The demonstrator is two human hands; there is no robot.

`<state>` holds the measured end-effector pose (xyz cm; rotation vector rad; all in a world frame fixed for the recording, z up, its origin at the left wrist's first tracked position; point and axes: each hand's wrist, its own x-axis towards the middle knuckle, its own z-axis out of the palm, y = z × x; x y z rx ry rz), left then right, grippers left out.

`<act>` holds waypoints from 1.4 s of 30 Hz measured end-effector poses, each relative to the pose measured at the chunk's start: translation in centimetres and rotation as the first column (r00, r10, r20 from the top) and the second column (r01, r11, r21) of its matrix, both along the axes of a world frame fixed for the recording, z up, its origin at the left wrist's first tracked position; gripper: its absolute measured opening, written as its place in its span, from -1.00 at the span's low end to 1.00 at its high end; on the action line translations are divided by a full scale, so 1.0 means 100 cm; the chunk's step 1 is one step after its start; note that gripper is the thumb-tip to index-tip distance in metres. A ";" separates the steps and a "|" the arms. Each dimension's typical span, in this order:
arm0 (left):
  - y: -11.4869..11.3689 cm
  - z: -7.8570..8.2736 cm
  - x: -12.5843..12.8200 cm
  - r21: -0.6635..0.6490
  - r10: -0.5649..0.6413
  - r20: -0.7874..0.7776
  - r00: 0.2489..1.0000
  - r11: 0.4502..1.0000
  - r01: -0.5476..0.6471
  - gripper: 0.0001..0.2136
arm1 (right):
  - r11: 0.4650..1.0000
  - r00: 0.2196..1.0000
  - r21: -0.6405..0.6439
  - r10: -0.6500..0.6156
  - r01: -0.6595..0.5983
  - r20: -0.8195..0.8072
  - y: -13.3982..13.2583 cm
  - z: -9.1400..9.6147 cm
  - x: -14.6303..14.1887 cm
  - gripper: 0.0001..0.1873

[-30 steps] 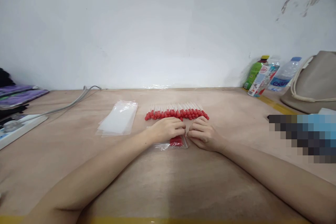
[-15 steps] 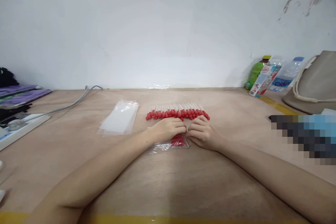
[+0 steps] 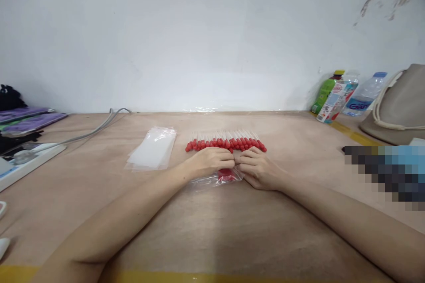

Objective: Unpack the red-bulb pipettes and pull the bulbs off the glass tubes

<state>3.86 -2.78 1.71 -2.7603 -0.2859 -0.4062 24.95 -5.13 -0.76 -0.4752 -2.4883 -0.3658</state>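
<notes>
A clear plastic bag (image 3: 206, 182) with red-tipped pieces (image 3: 226, 176) inside lies on the table under my hands. My left hand (image 3: 212, 160) covers its upper part, fingers curled over the bag. At the bag's right end, my right hand (image 3: 257, 169) has its fingers bent and closed on the plastic. The fingertips of both hands nearly meet, and the exact grip is hidden beneath them. Just beyond my hands stretches a row of red-headed white sticks (image 3: 226, 141), their red ends toward me.
Left of the row lies a stack of flat clear bags (image 3: 152, 149). A power strip (image 3: 33, 163) with a grey cable (image 3: 99, 128) is at the far left. Bottles (image 3: 332, 97) and a beige bag (image 3: 398, 106) stand at the right by the wall (image 3: 212, 40).
Both hands stay at the plastic bag with almost the same pose. The bag's right end has lifted and shifted slightly right. The whole view has moved a little.
</notes>
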 end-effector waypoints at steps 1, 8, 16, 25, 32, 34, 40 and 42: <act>0.000 0.004 -0.002 0.006 0.016 0.026 1.000 1.000 -0.016 -0.74 | 0.999 1.000 -0.048 -0.011 0.012 0.008 -0.001 0.000 0.002 -0.84; -0.004 0.014 -0.007 -0.056 0.123 0.050 0.991 0.991 -0.121 -0.75 | 0.889 0.994 -0.455 -0.088 0.048 -0.068 -0.004 0.002 0.005 -0.77; -0.042 -0.008 -0.026 -0.545 0.383 0.099 0.918 0.793 -0.272 -0.56 | 0.764 0.949 -0.637 -0.264 0.098 -0.171 0.004 -0.008 -0.015 -0.80; -0.040 -0.019 -0.030 -0.620 0.363 0.109 0.925 0.753 -0.223 -0.45 | 0.771 0.974 -0.621 -0.219 0.141 -0.052 -0.001 -0.002 -0.015 -0.76; -0.042 -0.016 -0.028 -0.644 0.390 0.139 0.910 0.734 -0.217 -0.46 | 0.726 0.950 -0.688 -0.219 0.006 -0.222 -0.001 -0.008 -0.014 -0.75; -0.043 -0.014 -0.028 -0.649 0.382 0.146 0.912 0.733 -0.203 -0.46 | 0.711 0.942 -0.703 -0.238 0.001 -0.239 -0.003 -0.010 -0.015 -0.76; -0.043 -0.015 -0.028 -0.653 0.409 0.149 0.900 0.724 -0.221 -0.45 | 0.460 0.897 -0.869 -0.283 -0.183 -0.339 -0.003 -0.014 -0.019 -0.63; -0.043 -0.016 -0.029 -0.654 0.418 0.149 0.896 0.722 -0.228 -0.43 | 0.412 0.898 -0.890 -0.289 -0.195 -0.331 -0.002 -0.013 -0.020 -0.60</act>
